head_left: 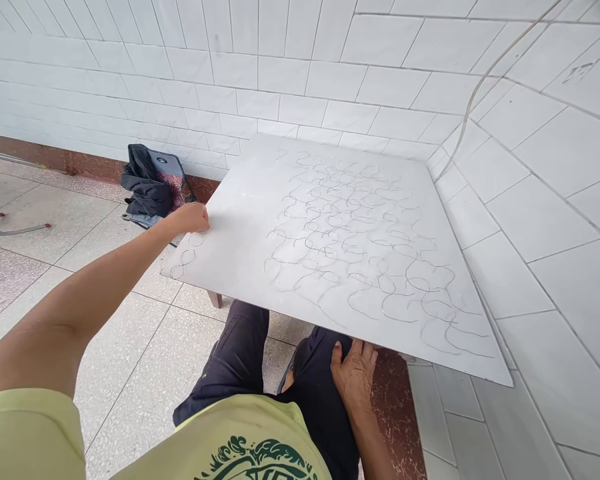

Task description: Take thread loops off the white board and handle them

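My left hand (190, 217) is stretched far out to the left edge of the big white board (250, 220). Its fingers are curled in together like a loose fist, with the knuckles resting on the board's surface. I cannot tell whether they pinch anything. Just below this hand, near the board's corner, run a few drawn loops. To its right the board spreads wide and slopes away from me, covered in a tangle of curly lines (350, 240). Beyond the hand, on the floor against the wall, lies a dark bundle of cloth (147, 187).

My right hand (354, 373) lies flat and open on my thigh, fingers apart and holding nothing. Its fingertips reach the board's near edge, which passes just above them; whether they touch it I cannot tell. To this hand's left, under the board, a short wooden leg (215, 299) shows above the floor tiles.
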Tool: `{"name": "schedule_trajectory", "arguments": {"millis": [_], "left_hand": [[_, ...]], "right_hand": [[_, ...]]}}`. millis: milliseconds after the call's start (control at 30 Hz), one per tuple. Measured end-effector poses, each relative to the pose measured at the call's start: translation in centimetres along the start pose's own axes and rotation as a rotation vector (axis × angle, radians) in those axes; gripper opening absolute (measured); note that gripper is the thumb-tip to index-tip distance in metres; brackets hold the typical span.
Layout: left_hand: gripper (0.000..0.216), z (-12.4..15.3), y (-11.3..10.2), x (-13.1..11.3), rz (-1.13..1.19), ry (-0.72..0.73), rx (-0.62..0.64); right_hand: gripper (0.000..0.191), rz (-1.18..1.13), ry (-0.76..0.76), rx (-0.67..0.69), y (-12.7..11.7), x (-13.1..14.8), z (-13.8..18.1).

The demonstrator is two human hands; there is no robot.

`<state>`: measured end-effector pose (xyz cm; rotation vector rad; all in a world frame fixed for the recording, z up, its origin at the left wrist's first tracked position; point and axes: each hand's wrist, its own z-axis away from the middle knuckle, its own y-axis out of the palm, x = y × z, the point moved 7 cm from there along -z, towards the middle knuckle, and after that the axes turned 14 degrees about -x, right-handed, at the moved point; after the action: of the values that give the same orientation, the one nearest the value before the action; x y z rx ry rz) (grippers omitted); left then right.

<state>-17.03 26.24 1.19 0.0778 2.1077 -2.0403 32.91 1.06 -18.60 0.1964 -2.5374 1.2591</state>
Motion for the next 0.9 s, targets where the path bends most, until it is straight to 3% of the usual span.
{"name": "schedule_trajectory", "arguments": {"millis": [333, 500, 900], "left_hand": [[0.016, -0.3, 0.4, -0.5, -0.011, -0.016, 0.025], [0.022, 0.0, 0.2, -0.1, -0.012, -0.001, -0.025], [0.02, 0.5, -0.4, -1.7, -0.085, 0.113, -0.085]], "right_hand": [[0.037, -0.065, 0.019, -0.031, -0.5, -0.3, -0.1], [0.035, -0.094, 0.014, -0.054, -0.7, -0.2, -0.1], [0.036, -0.109, 0.018, -0.053, -1.0, -0.2, -0.1]]}}
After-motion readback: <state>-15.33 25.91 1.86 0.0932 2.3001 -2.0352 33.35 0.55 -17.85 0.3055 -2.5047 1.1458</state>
